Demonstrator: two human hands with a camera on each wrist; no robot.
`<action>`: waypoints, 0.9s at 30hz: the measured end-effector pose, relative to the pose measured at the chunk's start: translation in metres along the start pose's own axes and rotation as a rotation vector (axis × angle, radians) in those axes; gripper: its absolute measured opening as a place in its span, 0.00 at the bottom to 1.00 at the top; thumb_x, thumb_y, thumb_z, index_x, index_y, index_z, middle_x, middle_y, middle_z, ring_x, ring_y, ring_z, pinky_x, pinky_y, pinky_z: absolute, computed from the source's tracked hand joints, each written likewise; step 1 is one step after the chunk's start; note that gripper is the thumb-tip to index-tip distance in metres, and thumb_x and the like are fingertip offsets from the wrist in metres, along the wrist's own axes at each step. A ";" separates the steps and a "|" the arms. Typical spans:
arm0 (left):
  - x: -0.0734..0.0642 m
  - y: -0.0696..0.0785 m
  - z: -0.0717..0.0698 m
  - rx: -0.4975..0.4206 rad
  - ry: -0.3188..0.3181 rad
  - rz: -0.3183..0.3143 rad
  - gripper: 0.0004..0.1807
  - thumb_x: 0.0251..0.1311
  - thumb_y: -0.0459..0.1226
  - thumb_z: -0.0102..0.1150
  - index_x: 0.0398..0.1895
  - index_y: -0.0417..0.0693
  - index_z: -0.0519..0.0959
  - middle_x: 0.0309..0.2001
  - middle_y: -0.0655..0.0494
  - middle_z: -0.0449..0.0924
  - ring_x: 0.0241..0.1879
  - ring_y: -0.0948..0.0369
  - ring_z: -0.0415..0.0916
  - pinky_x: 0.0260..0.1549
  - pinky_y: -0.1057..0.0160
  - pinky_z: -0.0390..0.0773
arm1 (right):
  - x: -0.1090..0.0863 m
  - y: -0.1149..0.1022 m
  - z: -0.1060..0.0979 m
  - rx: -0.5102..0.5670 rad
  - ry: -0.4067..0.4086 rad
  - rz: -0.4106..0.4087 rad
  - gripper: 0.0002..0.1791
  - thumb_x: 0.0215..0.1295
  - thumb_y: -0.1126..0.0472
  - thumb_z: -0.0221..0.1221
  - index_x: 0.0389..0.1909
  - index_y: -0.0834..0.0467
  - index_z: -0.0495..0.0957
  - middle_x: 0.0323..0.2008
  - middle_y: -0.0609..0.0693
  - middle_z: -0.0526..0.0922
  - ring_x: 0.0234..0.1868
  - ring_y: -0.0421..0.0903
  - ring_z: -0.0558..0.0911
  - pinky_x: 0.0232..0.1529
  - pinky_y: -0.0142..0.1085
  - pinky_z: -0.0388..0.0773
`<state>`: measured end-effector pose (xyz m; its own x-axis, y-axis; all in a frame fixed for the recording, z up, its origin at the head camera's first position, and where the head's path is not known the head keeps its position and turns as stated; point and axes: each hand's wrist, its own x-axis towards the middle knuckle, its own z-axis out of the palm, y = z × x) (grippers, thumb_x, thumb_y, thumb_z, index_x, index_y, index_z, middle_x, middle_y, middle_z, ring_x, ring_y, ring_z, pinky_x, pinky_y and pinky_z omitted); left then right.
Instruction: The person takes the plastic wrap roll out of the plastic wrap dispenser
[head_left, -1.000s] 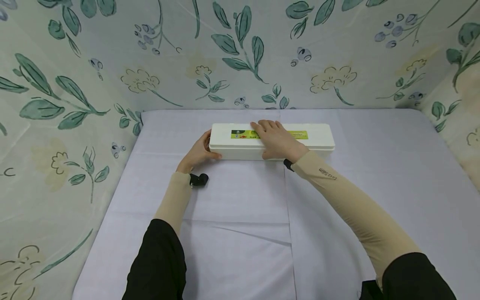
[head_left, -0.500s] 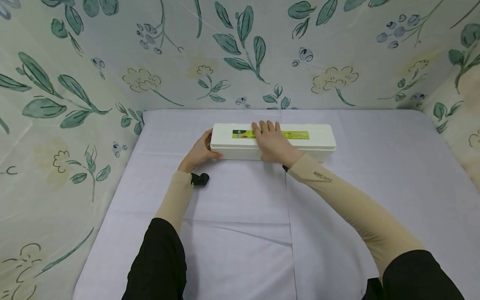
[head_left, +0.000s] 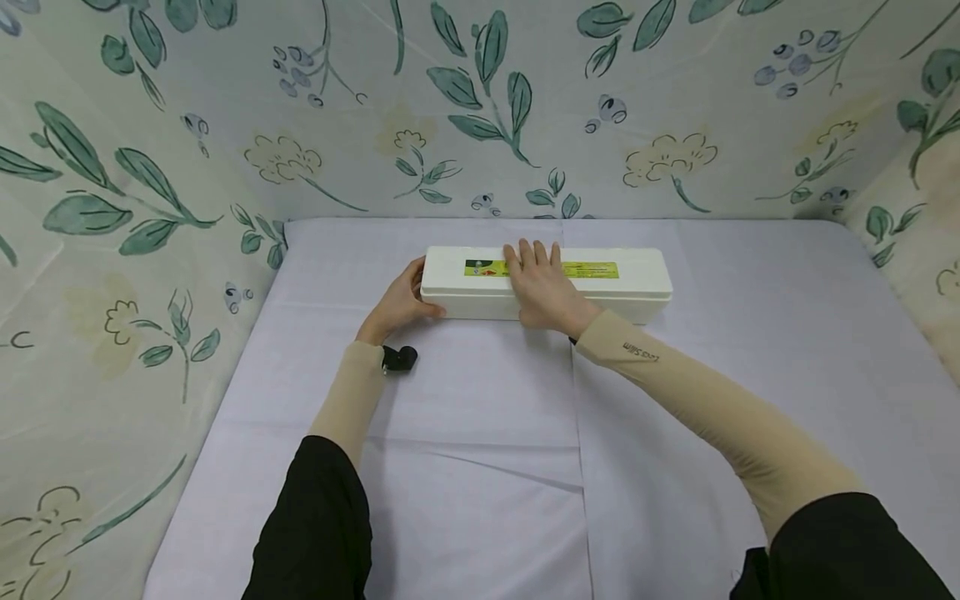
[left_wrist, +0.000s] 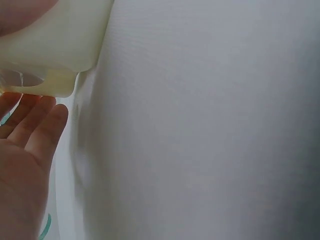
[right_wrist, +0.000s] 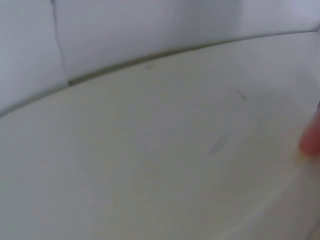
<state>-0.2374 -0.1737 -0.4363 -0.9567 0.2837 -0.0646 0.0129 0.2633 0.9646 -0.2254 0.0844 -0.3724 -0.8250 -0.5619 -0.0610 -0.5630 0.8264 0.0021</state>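
A long white plastic box (head_left: 472, 308) with its lid (head_left: 637, 260) on lies across the back of the table, and a yellow-green label (head_left: 592, 270) runs along the lid. At the box's left end my left hand (head_left: 401, 302) holds it, thumb on the front corner and fingers round the end. In the left wrist view those fingers (left_wrist: 45, 125) reach a recess in the end wall. My right hand (head_left: 547, 292) lies on the lid with fingers stretched over the label and thumb down at the front side. Close up in the right wrist view, the thumb tip (right_wrist: 311, 140) touches the white plastic.
A white cloth (head_left: 480, 467) with fold creases covers the table. Behind and at the sides hangs a floral-printed curtain (head_left: 570, 108). A small black wrist camera (head_left: 399, 359) sits at my left wrist, near the cloth.
My right hand has shifted slightly left on the lid and its fingers have turned straighter toward the back. The left hand keeps its place at the box's end.
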 end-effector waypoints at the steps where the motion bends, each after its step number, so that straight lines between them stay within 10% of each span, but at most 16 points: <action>1: 0.000 0.000 0.000 0.012 -0.001 0.001 0.58 0.40 0.22 0.72 0.74 0.42 0.48 0.71 0.48 0.54 0.70 0.53 0.52 0.67 0.60 0.54 | 0.000 0.000 0.000 -0.003 0.004 -0.001 0.45 0.52 0.65 0.56 0.71 0.71 0.47 0.68 0.75 0.50 0.67 0.72 0.52 0.63 0.67 0.44; 27: 0.000 0.002 0.000 0.158 0.022 -0.023 0.58 0.39 0.26 0.74 0.74 0.42 0.49 0.71 0.47 0.56 0.70 0.52 0.53 0.67 0.56 0.55 | 0.000 -0.002 -0.004 0.001 -0.020 0.010 0.48 0.52 0.63 0.62 0.71 0.69 0.47 0.67 0.73 0.52 0.67 0.71 0.52 0.65 0.65 0.46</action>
<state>-0.2372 -0.1731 -0.4340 -0.9635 0.2559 -0.0791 0.0346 0.4119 0.9106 -0.2241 0.0824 -0.3683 -0.8292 -0.5531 -0.0808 -0.5550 0.8318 0.0022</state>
